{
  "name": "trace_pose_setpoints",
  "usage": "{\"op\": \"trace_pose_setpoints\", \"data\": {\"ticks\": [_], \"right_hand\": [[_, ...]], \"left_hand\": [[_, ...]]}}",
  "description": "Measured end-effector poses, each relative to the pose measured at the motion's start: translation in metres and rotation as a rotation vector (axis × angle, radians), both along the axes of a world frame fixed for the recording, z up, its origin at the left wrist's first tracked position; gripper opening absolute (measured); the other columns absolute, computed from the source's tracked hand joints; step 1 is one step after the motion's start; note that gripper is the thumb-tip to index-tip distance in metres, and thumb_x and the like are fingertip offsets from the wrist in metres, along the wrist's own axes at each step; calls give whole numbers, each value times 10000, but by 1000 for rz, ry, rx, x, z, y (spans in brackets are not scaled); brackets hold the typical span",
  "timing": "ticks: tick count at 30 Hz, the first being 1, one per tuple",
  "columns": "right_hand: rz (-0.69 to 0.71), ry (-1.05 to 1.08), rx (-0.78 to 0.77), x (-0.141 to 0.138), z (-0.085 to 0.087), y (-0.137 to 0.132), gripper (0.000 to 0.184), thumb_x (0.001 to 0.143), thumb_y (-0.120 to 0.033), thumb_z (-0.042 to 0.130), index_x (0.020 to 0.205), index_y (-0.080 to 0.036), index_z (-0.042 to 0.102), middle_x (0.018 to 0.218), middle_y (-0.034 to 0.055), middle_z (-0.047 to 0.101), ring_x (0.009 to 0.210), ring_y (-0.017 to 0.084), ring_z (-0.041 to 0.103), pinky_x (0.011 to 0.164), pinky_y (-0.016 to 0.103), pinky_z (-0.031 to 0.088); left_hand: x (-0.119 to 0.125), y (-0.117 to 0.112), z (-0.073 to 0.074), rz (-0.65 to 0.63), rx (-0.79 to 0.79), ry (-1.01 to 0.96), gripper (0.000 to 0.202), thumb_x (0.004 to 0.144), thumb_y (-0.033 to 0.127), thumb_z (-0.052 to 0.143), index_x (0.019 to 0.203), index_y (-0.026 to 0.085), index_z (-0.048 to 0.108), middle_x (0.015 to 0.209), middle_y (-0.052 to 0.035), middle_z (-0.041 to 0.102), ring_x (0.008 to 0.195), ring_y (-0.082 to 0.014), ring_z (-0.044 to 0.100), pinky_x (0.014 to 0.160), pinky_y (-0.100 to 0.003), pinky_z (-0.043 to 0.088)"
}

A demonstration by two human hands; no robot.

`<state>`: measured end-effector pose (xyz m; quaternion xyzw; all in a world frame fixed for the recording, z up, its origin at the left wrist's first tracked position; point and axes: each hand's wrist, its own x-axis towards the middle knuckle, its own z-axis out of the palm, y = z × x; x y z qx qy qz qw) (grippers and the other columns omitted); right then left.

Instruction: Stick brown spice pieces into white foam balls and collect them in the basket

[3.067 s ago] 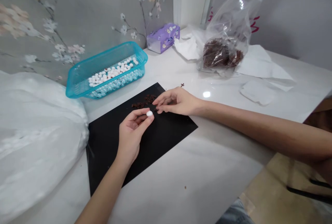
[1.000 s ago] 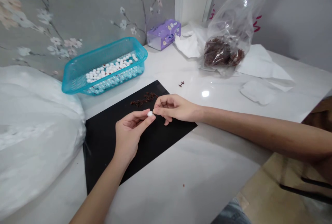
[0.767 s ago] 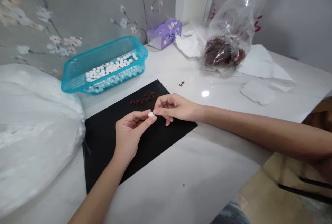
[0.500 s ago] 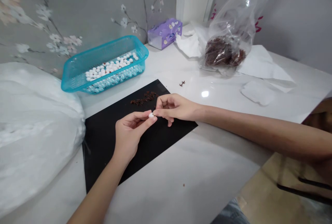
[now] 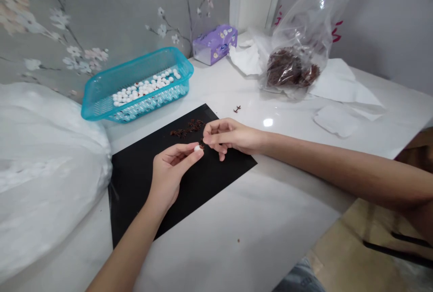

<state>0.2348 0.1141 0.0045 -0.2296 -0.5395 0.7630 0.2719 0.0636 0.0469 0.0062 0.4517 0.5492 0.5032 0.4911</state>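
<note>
Between the thumb and fingertips of my left hand (image 5: 171,168) is a small white ball (image 5: 198,148), with a bit of brown showing on its right side. Just right of the ball, apart from it, my right hand (image 5: 228,136) has its thumb and forefinger pinched together; a tiny dark speck shows at the tips, too small to name. Both hands are over a black mat (image 5: 135,184). On the mat, behind the hands, lies a loose heap of small brown pieces (image 5: 187,128).
A turquoise basket (image 5: 101,111) holding several white balls stands at the back left. To the left bulges a big white bag (image 5: 50,184). Behind are a purple tissue pack (image 5: 216,44) and a clear bag (image 5: 291,66) of brown pieces. White paper (image 5: 348,84) lies right.
My right hand has drawn slightly up and away from the white ball. A brown bit now shows on the ball, which my left hand still holds in nearly the same place.
</note>
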Motion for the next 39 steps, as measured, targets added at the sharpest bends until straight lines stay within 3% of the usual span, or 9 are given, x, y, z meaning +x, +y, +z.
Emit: {"op": "trace_pose_setpoints", "data": {"ticks": [5,13,19,23,27,32,35,37,39], "right_hand": [[-8,45,88,-1,-4,1,278,725,-224,664,985,-148,598,668,-60,530,454,21,453,418,166,514],[-86,-29,149,-5,-3,-3,170,747,-245,644,852,-117,606,646,-42,598,428,19,491,351,121,424],[-107,-54,146,-5,-5,-3,181,762,-269,626,850,-112,607,604,-52,576,393,16,447,369,147,447],[-103,-28,109,-5,-4,-3,158,749,-255,636,818,-118,596,635,-47,574,398,16,429,374,159,455],[-102,55,-32,-1,-1,2,121,784,-242,578,829,-130,585,641,-51,531,400,25,417,416,195,481],[-98,86,-105,0,-3,10,154,811,-273,505,854,-136,561,657,-40,515,417,40,398,455,230,490],[-234,-110,141,-4,-8,9,151,798,-295,533,823,-147,546,626,-47,482,419,45,385,418,203,412],[-330,-285,452,-7,-12,6,115,782,-248,557,838,-148,570,642,-36,484,460,52,404,451,196,383],[-318,-431,763,-8,-14,3,168,785,-187,542,935,-147,606,777,13,546,570,76,484,549,217,416]], "left_hand": [[-1,2,-1,17,-14,-14,128,630,261,762,745,213,734,729,-6,711,634,-97,619,658,-192,495],[-1,2,0,-32,-23,18,98,679,295,724,721,207,732,699,-9,698,639,-99,612,637,-185,478],[-1,2,1,-49,-28,53,115,696,311,707,737,206,731,728,-15,703,654,-107,614,649,-194,478],[0,2,1,-46,-34,60,150,674,302,725,785,202,726,765,-22,704,666,-120,620,671,-219,489],[1,2,1,-10,-11,56,227,652,267,741,865,201,702,857,-31,689,756,-125,618,711,-213,485],[-1,0,3,-12,31,44,354,703,314,689,1051,272,637,864,2,630,743,-115,589,636,-204,486],[-10,1,5,-20,63,127,212,732,348,659,905,228,681,744,1,617,664,-110,571,621,-208,478],[-20,4,8,40,118,206,176,739,359,651,809,202,688,658,3,601,602,-103,556,605,-205,469],[-33,11,15,129,182,287,193,740,378,644,754,190,684,622,1,595,548,-100,540,575,-210,463]]}}
